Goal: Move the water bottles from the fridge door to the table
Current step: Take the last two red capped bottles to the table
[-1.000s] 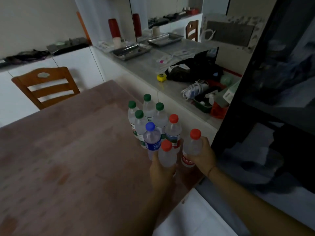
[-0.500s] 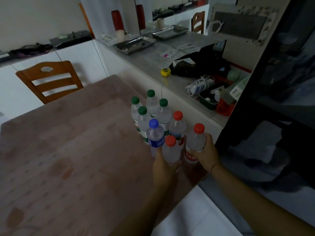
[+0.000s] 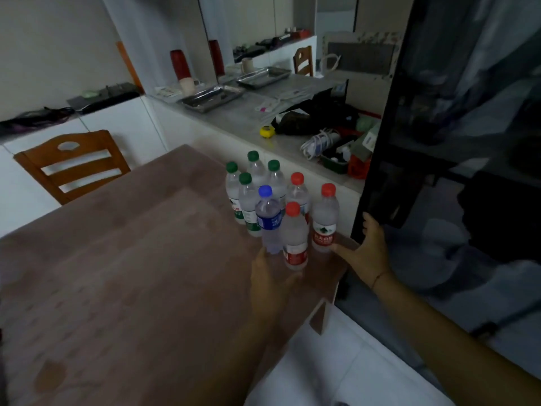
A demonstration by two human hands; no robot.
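Wooden chair (image 3: 73, 162), steel tray (image 3: 212, 96), yellow tape measure (image 3: 267, 132)

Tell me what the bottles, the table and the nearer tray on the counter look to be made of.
Bottles: clear plastic, misted over, with coloured screw caps and printed labels.
Table: probably wood or wood-look board, matte reddish brown with faint blotches.
Nearer tray: likely stainless steel, grey with a dull sheen on its rim.

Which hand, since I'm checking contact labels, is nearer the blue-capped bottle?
Left. The left hand sits just in front of the blue-capped bottle, at its base. The right hand is off to its right, past the red-capped bottles, beside the dark fridge door.
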